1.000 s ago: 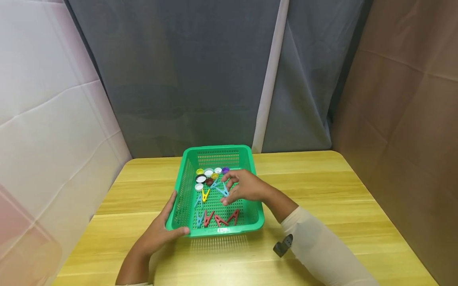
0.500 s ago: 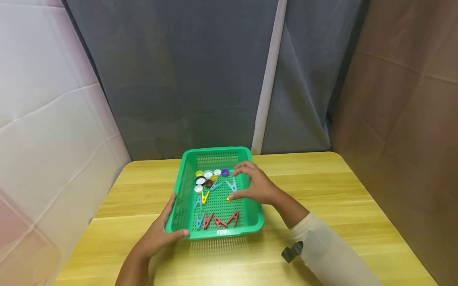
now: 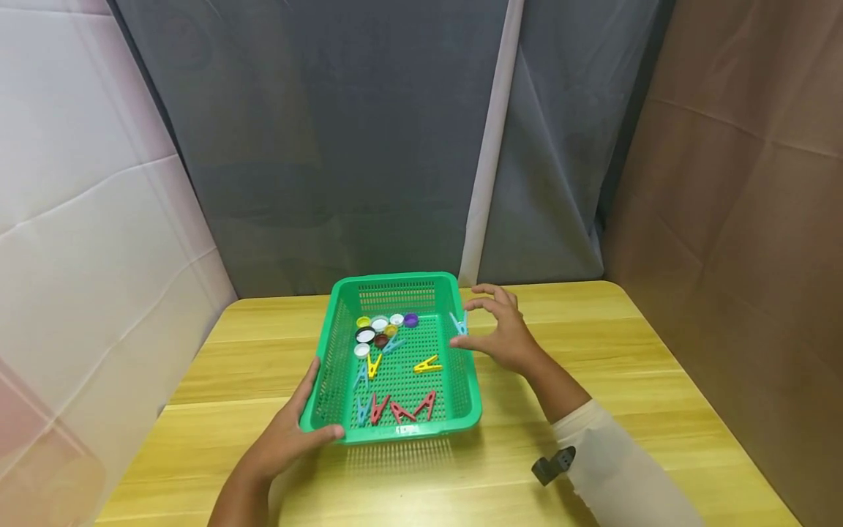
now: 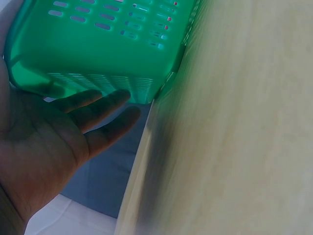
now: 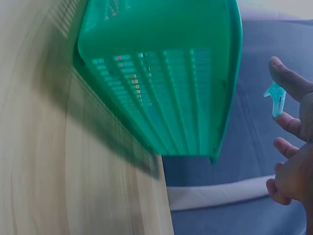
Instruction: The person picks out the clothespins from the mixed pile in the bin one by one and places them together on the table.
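Right hand (image 3: 507,333) pinched a blue clip (image 3: 462,328) between thumb and finger, in the air above the basket (image 3: 435,428)'s right rim. Left hand (image 3: 286,437), fingers straight and apart, touched the basket's near left corner.

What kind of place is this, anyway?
Probably a small curtained-off work booth: cloth hangs on three sides of a wood-topped table, where a green basket holds clothespins and small caps.
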`<action>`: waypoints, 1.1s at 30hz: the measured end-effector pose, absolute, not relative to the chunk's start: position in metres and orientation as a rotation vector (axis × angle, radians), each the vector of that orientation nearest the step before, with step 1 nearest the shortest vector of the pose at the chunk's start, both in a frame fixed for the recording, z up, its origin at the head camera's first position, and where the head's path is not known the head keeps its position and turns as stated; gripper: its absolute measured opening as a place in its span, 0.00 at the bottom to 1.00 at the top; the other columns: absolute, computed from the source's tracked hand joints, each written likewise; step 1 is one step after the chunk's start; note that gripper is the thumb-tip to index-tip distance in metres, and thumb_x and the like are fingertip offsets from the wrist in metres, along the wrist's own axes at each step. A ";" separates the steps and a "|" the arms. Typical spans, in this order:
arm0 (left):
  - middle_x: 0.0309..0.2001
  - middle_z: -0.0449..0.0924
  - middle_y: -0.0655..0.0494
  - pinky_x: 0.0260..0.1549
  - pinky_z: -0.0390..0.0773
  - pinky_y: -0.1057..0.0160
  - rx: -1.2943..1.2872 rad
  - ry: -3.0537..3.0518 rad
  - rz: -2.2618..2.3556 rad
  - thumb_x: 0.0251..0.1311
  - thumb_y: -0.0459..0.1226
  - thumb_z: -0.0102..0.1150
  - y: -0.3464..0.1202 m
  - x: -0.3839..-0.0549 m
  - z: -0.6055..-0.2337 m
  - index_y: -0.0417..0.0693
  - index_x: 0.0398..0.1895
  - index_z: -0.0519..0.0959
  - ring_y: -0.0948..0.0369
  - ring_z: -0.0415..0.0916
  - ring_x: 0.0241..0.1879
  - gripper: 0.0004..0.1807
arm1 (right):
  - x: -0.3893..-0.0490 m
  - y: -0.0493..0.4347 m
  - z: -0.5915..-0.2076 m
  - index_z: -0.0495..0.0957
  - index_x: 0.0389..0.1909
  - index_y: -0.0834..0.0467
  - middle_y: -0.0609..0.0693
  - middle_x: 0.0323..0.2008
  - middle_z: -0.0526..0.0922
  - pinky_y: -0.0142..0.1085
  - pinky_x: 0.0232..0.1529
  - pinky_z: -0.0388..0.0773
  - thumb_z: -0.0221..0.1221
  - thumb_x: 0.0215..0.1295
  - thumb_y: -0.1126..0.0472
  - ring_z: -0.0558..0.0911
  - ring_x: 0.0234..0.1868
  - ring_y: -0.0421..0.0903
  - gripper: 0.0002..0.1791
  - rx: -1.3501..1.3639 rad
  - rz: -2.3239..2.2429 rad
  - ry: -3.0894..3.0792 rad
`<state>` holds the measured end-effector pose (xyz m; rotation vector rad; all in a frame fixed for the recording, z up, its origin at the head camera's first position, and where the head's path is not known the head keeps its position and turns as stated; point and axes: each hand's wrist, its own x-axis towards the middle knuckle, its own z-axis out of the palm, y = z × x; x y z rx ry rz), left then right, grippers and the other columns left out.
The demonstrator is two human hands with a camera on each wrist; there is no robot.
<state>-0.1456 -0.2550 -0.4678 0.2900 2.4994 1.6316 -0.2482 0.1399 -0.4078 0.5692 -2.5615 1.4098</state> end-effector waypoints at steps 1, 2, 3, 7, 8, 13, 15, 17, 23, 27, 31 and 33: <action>0.90 0.33 0.35 0.75 0.58 0.22 0.293 2.498 1.636 0.62 0.38 0.78 -0.255 -0.146 -0.468 0.65 0.92 0.31 0.26 0.38 0.86 0.71 | -0.249 0.143 -0.408 0.85 0.59 0.59 0.53 0.79 0.67 0.75 0.78 0.56 0.84 0.55 0.54 0.51 0.86 0.61 0.32 0.551 1.412 -2.562; 0.90 0.33 0.35 0.75 0.58 0.22 0.296 2.496 1.638 0.62 0.38 0.78 -0.255 -0.146 -0.469 0.65 0.92 0.31 0.26 0.38 0.86 0.71 | -0.250 0.147 -0.409 0.85 0.59 0.59 0.53 0.79 0.67 0.75 0.78 0.53 0.84 0.56 0.54 0.51 0.86 0.61 0.31 0.536 1.410 -2.562; 0.90 0.33 0.35 0.75 0.59 0.23 0.298 2.496 1.641 0.62 0.38 0.78 -0.255 -0.146 -0.469 0.65 0.92 0.30 0.26 0.38 0.86 0.71 | -0.251 0.150 -0.410 0.85 0.58 0.58 0.53 0.79 0.67 0.76 0.78 0.51 0.84 0.56 0.54 0.50 0.86 0.61 0.31 0.523 1.409 -2.562; 0.90 0.33 0.35 0.74 0.60 0.24 0.306 2.490 1.649 0.63 0.38 0.78 -0.255 -0.146 -0.469 0.64 0.92 0.30 0.26 0.39 0.86 0.71 | -0.254 0.162 -0.414 0.85 0.58 0.57 0.53 0.80 0.66 0.76 0.79 0.45 0.83 0.57 0.55 0.48 0.87 0.60 0.30 0.481 1.441 -2.547; 0.90 0.33 0.34 0.74 0.60 0.24 0.306 2.487 1.652 0.63 0.37 0.77 -0.255 -0.146 -0.469 0.63 0.92 0.30 0.26 0.40 0.86 0.71 | -0.255 0.164 -0.415 0.85 0.59 0.58 0.53 0.81 0.65 0.76 0.79 0.45 0.83 0.57 0.55 0.47 0.87 0.60 0.30 0.472 1.441 -2.549; 0.90 0.32 0.34 0.75 0.59 0.24 0.304 2.470 1.666 0.63 0.37 0.77 -0.255 -0.145 -0.468 0.63 0.92 0.30 0.25 0.39 0.86 0.71 | -0.262 0.176 -0.425 0.84 0.61 0.58 0.53 0.83 0.63 0.76 0.79 0.44 0.82 0.59 0.53 0.45 0.88 0.61 0.31 0.421 1.434 -2.577; 0.90 0.32 0.34 0.75 0.59 0.24 0.303 2.468 1.665 0.63 0.38 0.77 -0.255 -0.145 -0.468 0.64 0.92 0.29 0.25 0.38 0.86 0.71 | -0.265 0.180 -0.430 0.84 0.63 0.58 0.54 0.83 0.62 0.77 0.79 0.42 0.82 0.60 0.53 0.45 0.88 0.62 0.31 0.404 1.424 -2.591; 0.90 0.32 0.34 0.75 0.59 0.24 0.302 2.467 1.662 0.63 0.38 0.77 -0.254 -0.145 -0.468 0.64 0.91 0.29 0.25 0.38 0.86 0.71 | -0.267 0.183 -0.435 0.83 0.64 0.58 0.55 0.84 0.62 0.78 0.79 0.41 0.81 0.61 0.53 0.45 0.88 0.63 0.32 0.386 1.413 -2.603; 0.90 0.32 0.34 0.75 0.61 0.25 0.302 2.473 1.657 0.63 0.38 0.77 -0.255 -0.145 -0.468 0.63 0.92 0.29 0.25 0.39 0.86 0.71 | -0.273 0.187 -0.445 0.79 0.70 0.59 0.60 0.84 0.60 0.82 0.76 0.37 0.78 0.66 0.52 0.44 0.87 0.67 0.35 0.320 1.393 -2.658; 0.90 0.32 0.34 0.75 0.61 0.25 0.305 2.479 1.655 0.63 0.38 0.77 -0.255 -0.145 -0.469 0.63 0.92 0.29 0.25 0.39 0.86 0.70 | -0.277 0.189 -0.453 0.76 0.73 0.57 0.61 0.84 0.59 0.82 0.77 0.37 0.75 0.69 0.49 0.46 0.87 0.68 0.36 0.223 1.401 -2.717; 0.90 0.32 0.34 0.74 0.61 0.25 0.309 2.482 1.654 0.63 0.38 0.77 -0.255 -0.146 -0.469 0.61 0.92 0.29 0.25 0.39 0.86 0.70 | -0.281 0.190 -0.465 0.75 0.75 0.58 0.62 0.84 0.60 0.77 0.79 0.49 0.74 0.71 0.48 0.50 0.86 0.69 0.37 0.178 1.436 -2.728; 0.90 0.32 0.34 0.75 0.60 0.25 0.313 2.481 1.657 0.63 0.38 0.77 -0.255 -0.145 -0.469 0.61 0.92 0.30 0.25 0.39 0.86 0.70 | -0.283 0.190 -0.471 0.75 0.75 0.58 0.63 0.84 0.60 0.75 0.79 0.55 0.73 0.71 0.49 0.51 0.85 0.69 0.36 0.166 1.448 -2.737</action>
